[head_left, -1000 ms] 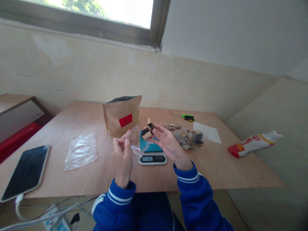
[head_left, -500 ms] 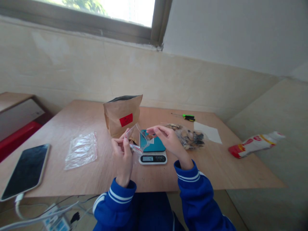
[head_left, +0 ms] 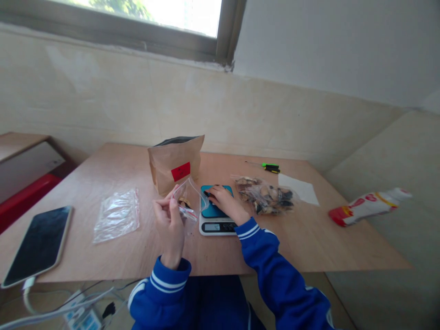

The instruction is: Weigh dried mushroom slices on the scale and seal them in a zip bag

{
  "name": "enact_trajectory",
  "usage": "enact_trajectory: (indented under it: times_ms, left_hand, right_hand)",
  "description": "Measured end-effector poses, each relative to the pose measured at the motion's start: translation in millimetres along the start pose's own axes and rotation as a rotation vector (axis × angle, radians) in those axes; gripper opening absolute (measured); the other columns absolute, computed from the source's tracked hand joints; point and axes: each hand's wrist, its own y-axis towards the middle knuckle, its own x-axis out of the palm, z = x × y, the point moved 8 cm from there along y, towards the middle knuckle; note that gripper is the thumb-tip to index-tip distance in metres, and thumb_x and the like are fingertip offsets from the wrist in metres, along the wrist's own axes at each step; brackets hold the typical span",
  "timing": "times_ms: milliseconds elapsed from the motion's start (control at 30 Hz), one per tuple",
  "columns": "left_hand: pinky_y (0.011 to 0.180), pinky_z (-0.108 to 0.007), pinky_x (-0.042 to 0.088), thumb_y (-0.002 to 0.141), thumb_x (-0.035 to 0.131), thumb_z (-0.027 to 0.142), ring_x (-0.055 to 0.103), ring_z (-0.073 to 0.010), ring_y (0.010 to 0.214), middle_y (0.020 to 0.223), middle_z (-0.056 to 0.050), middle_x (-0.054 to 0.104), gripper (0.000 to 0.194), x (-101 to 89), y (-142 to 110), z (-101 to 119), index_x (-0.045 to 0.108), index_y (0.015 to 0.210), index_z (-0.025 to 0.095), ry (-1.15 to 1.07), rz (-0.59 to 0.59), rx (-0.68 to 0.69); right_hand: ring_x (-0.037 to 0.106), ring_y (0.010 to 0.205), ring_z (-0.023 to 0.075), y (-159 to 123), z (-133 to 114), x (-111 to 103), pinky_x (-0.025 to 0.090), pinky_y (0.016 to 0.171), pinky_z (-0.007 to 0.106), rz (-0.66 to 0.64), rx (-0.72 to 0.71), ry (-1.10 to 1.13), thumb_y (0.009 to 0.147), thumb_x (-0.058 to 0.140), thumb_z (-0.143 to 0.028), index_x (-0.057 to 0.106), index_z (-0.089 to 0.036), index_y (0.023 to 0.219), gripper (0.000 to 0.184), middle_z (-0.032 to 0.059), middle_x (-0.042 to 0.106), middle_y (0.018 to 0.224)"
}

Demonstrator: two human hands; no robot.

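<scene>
My left hand (head_left: 170, 224) pinches a small clear zip-lock bag (head_left: 197, 195), its mouth spread toward the scale. Tan and dark dried pieces (head_left: 184, 202), which look like mushroom, lie inside. Over the blue plate of a white digital scale (head_left: 202, 228) is my right hand (head_left: 223, 200), its fingers bent down around a small dark dried mushroom piece (head_left: 206, 194). The scale's display is lit, but its figures are too blurred to read. Filled clear bags of dried mushrooms (head_left: 268, 197) lie to the right of the scale.
Behind my left hand stands an open brown paper pouch (head_left: 161, 167) with a red label. Flat clear bags (head_left: 117, 215) and a tablet (head_left: 39, 245) on a cable lie left. Screwdrivers (head_left: 271, 168), white paper (head_left: 302, 189) and a tipped red-and-white bottle (head_left: 367, 206) are on the right.
My right hand has moved from above the bag's mouth down to the scale plate, closing on a dark piece. My left hand with the bag has shifted slightly left.
</scene>
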Motion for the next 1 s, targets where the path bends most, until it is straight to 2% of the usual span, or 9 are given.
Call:
enact_trajectory:
  times_ms: [100,300,500,567,633,700,833,900,1000]
  left_hand:
    - [0.049,-0.022,0.046,0.088,0.054,0.042,0.064,-0.0106,0.062,0.114,-0.01,0.069,0.025,-0.9,0.5,-2.6,0.044,0.082,0.02,0.023,0.01,-0.012]
    - [0.047,-0.022,0.045,0.087,0.056,0.043,0.06,-0.0089,0.055,0.108,-0.008,0.071,0.027,-3.1,0.9,-1.0,0.044,0.08,0.02,-0.008,0.024,-0.018]
    - [0.054,-0.025,0.048,0.088,0.055,0.044,0.066,-0.0129,0.067,0.113,-0.009,0.07,0.026,0.9,-2.3,-0.1,0.044,0.082,0.021,-0.003,-0.006,-0.045]
    - [0.061,-0.028,0.051,0.088,0.054,0.044,0.068,-0.0157,0.077,0.115,-0.011,0.069,0.025,4.4,-4.3,-0.9,0.046,0.084,0.02,-0.016,-0.024,-0.057]
    - [0.066,-0.029,0.052,0.089,0.054,0.044,0.068,-0.0168,0.082,0.113,-0.011,0.069,0.025,5.4,-5.7,-0.8,0.046,0.085,0.02,-0.009,-0.026,-0.053]
    - [0.066,-0.029,0.051,0.088,0.054,0.043,0.068,-0.0158,0.079,0.109,-0.01,0.07,0.025,2.4,-5.9,1.1,0.046,0.083,0.02,0.02,-0.006,-0.034]
    - [0.052,-0.024,0.047,0.086,0.057,0.041,0.063,-0.0118,0.059,0.097,-0.006,0.072,0.025,-5.3,-4.0,2.5,0.044,0.079,0.021,0.034,0.01,-0.057]
    - [0.046,-0.022,0.044,0.086,0.057,0.041,0.059,-0.0102,0.051,0.089,-0.003,0.071,0.025,-7.2,-3.4,1.8,0.044,0.08,0.021,0.03,0.006,-0.075]
    - [0.046,-0.023,0.044,0.086,0.056,0.043,0.057,-0.0099,0.049,0.082,-0.001,0.07,0.025,-8.1,-3.9,-0.5,0.044,0.081,0.021,0.034,0.011,-0.082]
  right_hand:
    - [0.062,0.108,0.0256,-1.5,0.6,-2.0,0.047,0.1,0.042,0.021,0.012,0.001,0.086,0.06,-0.009,0.069,-0.014,0.103,0.02,0.014,0.07,0.108]
    - [0.066,0.096,0.0228,-8.2,1.8,-14.8,0.052,0.089,0.037,0.09,0.048,0.068,0.082,0.066,-0.011,0.071,-0.014,0.089,0.009,0.011,0.071,0.095]
    - [0.069,0.094,0.0189,-19.4,-3.9,-72.2,0.056,0.085,0.032,0.531,0.229,0.682,0.086,0.065,-0.031,0.068,-0.018,0.101,0.021,0.0072,0.072,0.103]
    - [0.067,0.103,0.018,-14.3,-23.9,-82.4,0.055,0.091,0.032,0.494,0.157,0.833,0.085,0.065,-0.036,0.066,-0.021,0.11,0.029,0.0061,0.07,0.113]
    - [0.062,0.115,0.0176,-8.1,-44.8,-86.3,0.049,0.101,0.033,0.378,0.042,0.854,0.087,0.063,-0.038,0.064,-0.025,0.117,0.033,0.0042,0.066,0.124]
    - [0.057,0.123,0.0174,-7.0,-47.7,-85.4,0.044,0.107,0.035,0.339,-0.004,0.78,0.092,0.056,-0.04,0.063,-0.027,0.119,0.031,0.0028,0.064,0.129]
    - [0.055,0.124,0.0218,-14.4,-4.4,-63.9,0.04,0.11,0.041,0.4,0.17,0.466,0.095,0.049,-0.038,0.064,-0.02,0.119,0.033,0.0101,0.063,0.128]
    - [0.048,0.131,0.0277,-15.7,13.1,-39.4,0.036,0.112,0.046,0.287,0.252,0.305,0.09,0.058,-0.037,0.06,-0.015,0.125,0.042,0.0171,0.056,0.136]
    - [0.036,0.139,0.0332,-15.5,18.2,-9.6,0.032,0.113,0.05,0.122,0.258,0.156,0.083,0.067,-0.038,0.053,-0.012,0.133,0.058,0.0227,0.043,0.146]
